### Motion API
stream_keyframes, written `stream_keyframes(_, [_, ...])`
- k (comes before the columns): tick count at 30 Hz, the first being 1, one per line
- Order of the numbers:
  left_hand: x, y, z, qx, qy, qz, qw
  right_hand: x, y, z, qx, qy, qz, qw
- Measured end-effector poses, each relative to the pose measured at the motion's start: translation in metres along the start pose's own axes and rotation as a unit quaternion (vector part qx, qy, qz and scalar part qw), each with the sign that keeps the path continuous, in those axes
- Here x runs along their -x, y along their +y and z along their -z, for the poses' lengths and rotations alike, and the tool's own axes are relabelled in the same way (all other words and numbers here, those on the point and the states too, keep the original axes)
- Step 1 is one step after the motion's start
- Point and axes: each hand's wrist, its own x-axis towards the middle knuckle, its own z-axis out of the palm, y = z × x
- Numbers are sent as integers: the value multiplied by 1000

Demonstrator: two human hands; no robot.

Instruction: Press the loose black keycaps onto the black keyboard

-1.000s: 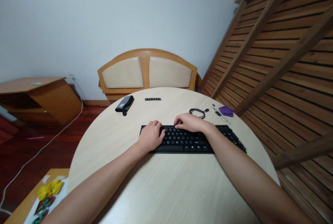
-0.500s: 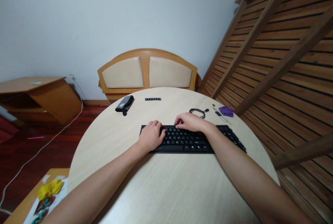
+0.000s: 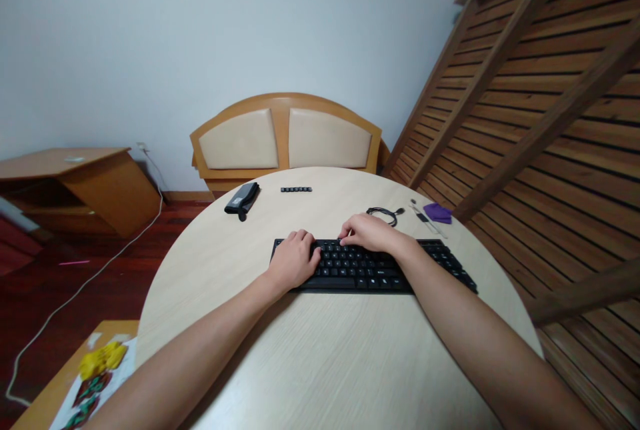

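Observation:
A black keyboard (image 3: 345,282) lies flat on the round pale table (image 3: 325,357). My left hand (image 3: 293,261) grips its left end, fingers bent over toward the far edge and thumb on the keys. At the keyboard's far edge, my right hand (image 3: 367,233) has thumb and index finger pinched together over the top row; whatever is between the fingertips is too small to make out. My right hand and forearm cover part of the keys. Farther back, a short row of small black keycaps (image 3: 296,189) sits apart from the keyboard.
A dark pouch (image 3: 243,198) lies at the table's back left. Toward the right are a coiled black cable (image 3: 384,216), slim tools (image 3: 428,221) and a purple cloth (image 3: 437,213). Wooden slats (image 3: 565,170) lean at the right; a yellow bundle (image 3: 103,359) lies low at left.
The whole view has shifted slightly, so everything appears a little farther right. Both hands keep nearly the same place on the keyboard.

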Motion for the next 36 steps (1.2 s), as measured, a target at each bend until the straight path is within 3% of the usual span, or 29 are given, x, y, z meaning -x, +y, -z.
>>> stream_keyframes(8, [-1, 1, 0, -6, 0, 2, 1000, 1, -7, 2, 52, -2, -10, 999])
stream_keyframes(14, [0, 0, -1, -10, 5, -5, 1000, 0, -1, -1, 33, 1, 23, 999])
stream_keyframes(36, [-1, -1, -6, -12, 19, -14, 1000, -1, -9, 0, 84, -13, 17, 996])
